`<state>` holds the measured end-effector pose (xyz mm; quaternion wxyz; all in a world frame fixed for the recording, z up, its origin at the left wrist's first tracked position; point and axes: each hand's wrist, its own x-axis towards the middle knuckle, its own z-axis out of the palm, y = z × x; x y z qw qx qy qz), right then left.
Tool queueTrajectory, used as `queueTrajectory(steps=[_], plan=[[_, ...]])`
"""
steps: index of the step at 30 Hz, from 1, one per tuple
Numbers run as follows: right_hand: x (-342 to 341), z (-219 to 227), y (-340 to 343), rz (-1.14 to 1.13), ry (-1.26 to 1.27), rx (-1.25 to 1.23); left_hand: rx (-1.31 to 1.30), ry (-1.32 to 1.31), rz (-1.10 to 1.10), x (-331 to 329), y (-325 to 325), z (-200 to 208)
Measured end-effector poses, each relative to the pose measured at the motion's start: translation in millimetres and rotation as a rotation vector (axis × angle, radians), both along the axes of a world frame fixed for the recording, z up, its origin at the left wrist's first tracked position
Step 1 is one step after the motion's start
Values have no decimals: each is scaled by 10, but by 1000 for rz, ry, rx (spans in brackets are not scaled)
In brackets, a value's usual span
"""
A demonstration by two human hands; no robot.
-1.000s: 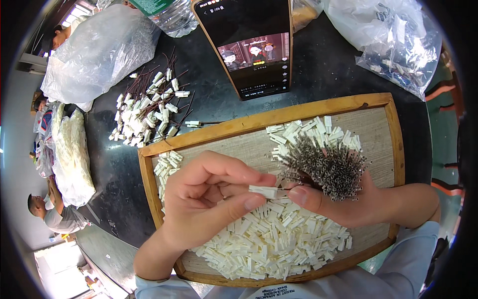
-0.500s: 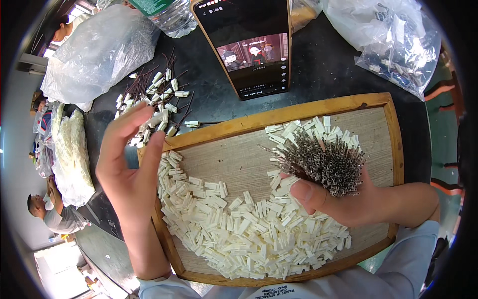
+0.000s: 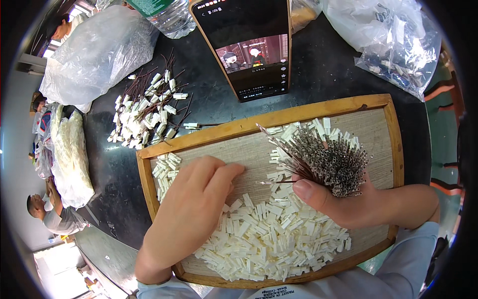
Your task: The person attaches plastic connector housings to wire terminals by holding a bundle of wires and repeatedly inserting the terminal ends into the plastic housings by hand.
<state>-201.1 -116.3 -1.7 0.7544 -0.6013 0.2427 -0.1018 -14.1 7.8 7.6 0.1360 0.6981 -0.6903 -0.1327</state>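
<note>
My right hand (image 3: 343, 204) grips a thick bundle of thin brown wires (image 3: 323, 159), their cut ends fanned out toward the right. One wire with a metal tip (image 3: 271, 183) sticks out leftward past the thumb. Down over the tray's left half, my left hand (image 3: 194, 199) has its fingers bent and close together at the edge of a heap of small white plastic connector housings (image 3: 269, 234). Its thumb and most fingertips are hidden, so anything between them does not show. The heap lies in a wood-framed tray (image 3: 264, 118).
Beyond the tray's left corner lies a pile of wires with white connectors (image 3: 154, 107) on the black table (image 3: 318, 70). A lit phone (image 3: 249, 55) stands upright behind the tray, beside a bottle (image 3: 169, 20). Plastic bags (image 3: 102, 52) flank them. Other people (image 3: 57, 214) sit at left.
My left hand has moved from above the pile of finished-looking wires rightward and down to the housings in the tray. One wire now stands apart from the bundle at my right thumb.
</note>
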Motion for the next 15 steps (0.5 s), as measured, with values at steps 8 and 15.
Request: queueTrajectory(steps=[8,15], plan=[[-11,11,3,-5,-53,60,-182,805,-37,104,14,16],[-5,-61,-32,99,-89,4,-321,1394,93,32,-27,-64]])
